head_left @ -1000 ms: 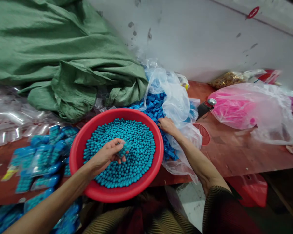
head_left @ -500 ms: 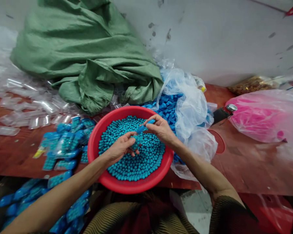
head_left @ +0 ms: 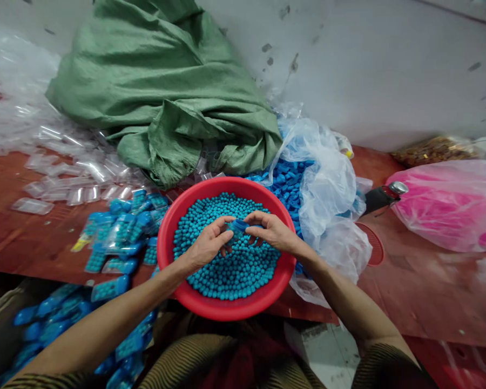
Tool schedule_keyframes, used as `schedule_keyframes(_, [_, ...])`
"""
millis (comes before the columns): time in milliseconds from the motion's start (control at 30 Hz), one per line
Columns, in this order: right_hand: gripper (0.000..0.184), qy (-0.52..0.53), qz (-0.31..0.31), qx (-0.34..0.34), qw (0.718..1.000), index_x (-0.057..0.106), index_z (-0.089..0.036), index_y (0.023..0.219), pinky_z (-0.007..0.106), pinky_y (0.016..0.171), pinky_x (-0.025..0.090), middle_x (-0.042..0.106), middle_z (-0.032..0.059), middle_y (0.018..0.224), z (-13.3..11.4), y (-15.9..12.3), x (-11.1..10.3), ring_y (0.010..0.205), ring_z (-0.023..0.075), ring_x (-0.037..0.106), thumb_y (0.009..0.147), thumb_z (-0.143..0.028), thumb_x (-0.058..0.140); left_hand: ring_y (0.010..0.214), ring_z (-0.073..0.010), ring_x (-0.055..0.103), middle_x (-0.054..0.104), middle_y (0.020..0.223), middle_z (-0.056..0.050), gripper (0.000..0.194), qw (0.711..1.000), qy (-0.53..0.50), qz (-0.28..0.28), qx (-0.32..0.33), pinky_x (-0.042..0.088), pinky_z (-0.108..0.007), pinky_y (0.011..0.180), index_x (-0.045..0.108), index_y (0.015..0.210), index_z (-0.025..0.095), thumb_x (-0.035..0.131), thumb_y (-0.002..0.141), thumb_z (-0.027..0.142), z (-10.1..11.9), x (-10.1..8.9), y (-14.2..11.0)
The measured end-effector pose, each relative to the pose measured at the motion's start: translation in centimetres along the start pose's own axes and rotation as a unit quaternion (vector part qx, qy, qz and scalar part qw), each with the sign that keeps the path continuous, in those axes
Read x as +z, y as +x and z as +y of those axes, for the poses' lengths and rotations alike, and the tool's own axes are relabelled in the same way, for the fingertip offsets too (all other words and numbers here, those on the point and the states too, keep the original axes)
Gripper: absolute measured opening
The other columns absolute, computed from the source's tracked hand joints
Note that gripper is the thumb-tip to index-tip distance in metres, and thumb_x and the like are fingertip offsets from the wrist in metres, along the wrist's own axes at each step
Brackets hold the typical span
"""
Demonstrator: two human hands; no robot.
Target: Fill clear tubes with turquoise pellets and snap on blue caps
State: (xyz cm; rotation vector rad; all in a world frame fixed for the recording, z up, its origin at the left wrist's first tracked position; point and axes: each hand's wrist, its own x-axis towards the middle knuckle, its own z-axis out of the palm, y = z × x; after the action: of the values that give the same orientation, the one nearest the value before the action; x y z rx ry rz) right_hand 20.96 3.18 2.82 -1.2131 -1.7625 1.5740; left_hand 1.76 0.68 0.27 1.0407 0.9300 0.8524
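Note:
Over the red basin (head_left: 227, 310), full of round turquoise beads (head_left: 222, 278), both hands meet. My left hand (head_left: 210, 240) is closed around a small clear plastic container with beads in it, mostly covered by the fingers. A blue cap (head_left: 240, 225) sits at the container's upper end; whether it is pressed fully on cannot be seen. My right hand (head_left: 271, 231) pinches the cap from the right side with thumb and fingers. Left of the basin lie filled containers with blue caps (head_left: 121, 232), in a heap on the red table.
Empty clear containers (head_left: 76, 178) spread across the table's left. Behind the basin slumps a green sack (head_left: 166, 75). Loose blue caps (head_left: 285, 181) spill from a clear plastic bag (head_left: 324, 183) at right. Farther right are a dark bottle (head_left: 380, 198) and a pink-filled bag (head_left: 441, 202).
My right hand has come down with the blue cap, which now sits at the container's end instead of being tilted above it. The view has shifted slightly left.

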Motion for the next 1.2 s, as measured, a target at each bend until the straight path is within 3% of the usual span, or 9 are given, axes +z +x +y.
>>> schedule_keyframes(100, [0.026,-0.115,0.056,-0.076,0.989,0.064,-0.018,0.102,0.028,0.064,0.054,0.069,0.0016,0.081,0.3,-0.2,0.1,0.069,0.0147,0.065,0.079,-0.027,0.06,0.047,-0.0076,0.055,0.054,0.069,0.004,0.051,1.0,0.0,-0.006,-0.005,0.041,-0.017,0.038,0.048,0.114,0.018,0.066,0.074,0.043,0.0,0.0,0.0])
schedule_keyframes(200, [0.027,-0.275,0.153,-0.206,0.927,0.066,-0.018,0.108,0.032,0.082,0.053,0.07,0.0073,0.101,0.9,-0.8,0.7,0.093,0.0184,0.065,0.086,-0.019,0.051,0.045,-0.0087,0.056,0.055,0.069,0.004,0.058,0.999,-0.028,-0.007,-0.024,0.039,-0.017,0.036,0.044,0.119,0.018,0.065,0.074,0.047,0.2,0.1,-0.1])
schedule_keyframes(267, [0.032,-0.333,0.162,-0.275,0.887,0.064,-0.019,0.115,0.031,0.084,0.054,0.069,0.0089,0.108,1.4,-1.1,1.2,0.098,0.018,0.065,0.088,-0.016,0.046,0.045,-0.0087,0.056,0.055,0.068,0.003,0.06,0.999,-0.042,-0.005,-0.032,0.038,-0.017,0.036,0.045,0.118,0.016,0.066,0.072,0.048,0.4,0.2,-0.2])
schedule_keyframes(367, [0.032,-0.332,0.172,-0.339,0.863,0.064,-0.02,0.116,0.028,0.084,0.055,0.069,0.0075,0.108,1.7,-1.4,1.8,0.098,0.0159,0.065,0.09,-0.015,0.046,0.045,-0.0082,0.055,0.055,0.068,0.003,0.06,0.998,-0.048,-0.001,-0.036,0.037,-0.017,0.037,0.046,0.115,0.016,0.068,0.07,0.049,0.5,0.2,-0.3])
schedule_keyframes(500, [0.026,-0.33,0.213,-0.364,0.845,0.067,-0.019,0.106,0.027,0.079,0.056,0.072,0.0066,0.098,1.6,-1.2,2.0,0.091,0.015,0.067,0.089,-0.015,0.049,0.045,-0.0082,0.054,0.054,0.068,0.004,0.061,0.999,-0.028,0.006,-0.025,0.036,-0.017,0.036,0.045,0.119,0.016,0.066,0.072,0.047,0.5,0.2,-0.3])
schedule_keyframes(700, [0.03,-0.385,0.211,-0.427,0.79,0.066,-0.017,0.109,0.029,0.074,0.055,0.071,0.0099,0.103,2.1,-0.8,1.9,0.086,0.0163,0.067,0.086,-0.008,0.05,0.045,-0.0075,0.052,0.053,0.068,0.003,0.055,0.999,-0.019,0.009,-0.031,0.032,-0.016,0.036,0.044,0.126,0.019,0.059,0.078,0.04,0.9,0.3,-0.5])
schedule_keyframes(833, [0.027,-0.338,0.209,-0.403,0.825,0.067,-0.018,0.107,0.029,0.074,0.054,0.072,0.009,0.1,1.7,-1.0,2.2,0.086,0.0161,0.067,0.087,-0.011,0.051,0.043,-0.0064,0.049,0.053,0.067,0.003,0.05,0.999,0.008,0.024,-0.022,0.03,-0.016,0.036,0.046,0.124,0.018,0.057,0.079,0.038,0.9,0.2,-0.5])
schedule_keyframes(1033, [0.02,-0.157,0.214,-0.223,0.938,0.072,-0.022,0.096,0.027,0.075,0.053,0.073,0.0021,0.088,0.9,-1.1,2.6,0.08,0.0148,0.068,0.084,-0.019,0.057,0.044,-0.006,0.048,0.05,0.066,0.005,0.045,0.998,0.057,0.034,-0.001,0.032,-0.016,0.036,0.048,0.122,0.018,0.054,0.08,0.035,0.4,0.1,-0.3])
schedule_keyframes(1200, [0.013,-0.061,0.217,-0.164,0.96,0.073,-0.021,0.087,0.028,0.079,0.052,0.073,0.0016,0.086,1.0,-0.8,2.7,0.082,0.0158,0.067,0.079,-0.023,0.062,0.047,-0.0049,0.049,0.052,0.071,0.004,0.048,0.998,0.056,0.028,-0.003,0.033,-0.015,0.037,0.046,0.125,0.018,0.055,0.08,0.035,0.5,0.4,-0.4])
